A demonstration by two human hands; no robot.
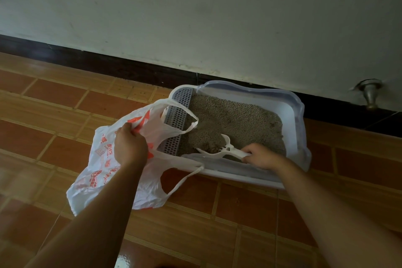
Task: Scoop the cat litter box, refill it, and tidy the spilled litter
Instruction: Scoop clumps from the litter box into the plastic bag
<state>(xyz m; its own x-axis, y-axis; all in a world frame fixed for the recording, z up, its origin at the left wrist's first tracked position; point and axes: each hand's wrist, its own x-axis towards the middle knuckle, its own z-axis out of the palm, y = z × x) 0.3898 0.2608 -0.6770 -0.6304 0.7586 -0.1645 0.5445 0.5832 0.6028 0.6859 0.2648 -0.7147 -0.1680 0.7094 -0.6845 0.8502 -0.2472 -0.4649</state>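
A white litter box (291, 102) with a translucent rim stands on the floor against the wall, filled with grey-brown litter (239, 119). A perforated grey step (178, 119) runs along its left side. My right hand (260, 155) grips the handle of a white slotted scoop (219, 148), whose head lies in the litter near the box's front edge with some litter in it. My left hand (130, 143) grips the top edge of a white plastic bag with orange print (102, 172), held up just left of the box, its mouth open toward the scoop.
Orange-brown tiled floor (54, 104) spreads left of and in front of the box. A pale wall (195, 17) with a dark skirting board (108, 65) stands behind. A metal door stopper (371, 95) sticks out of the wall at right.
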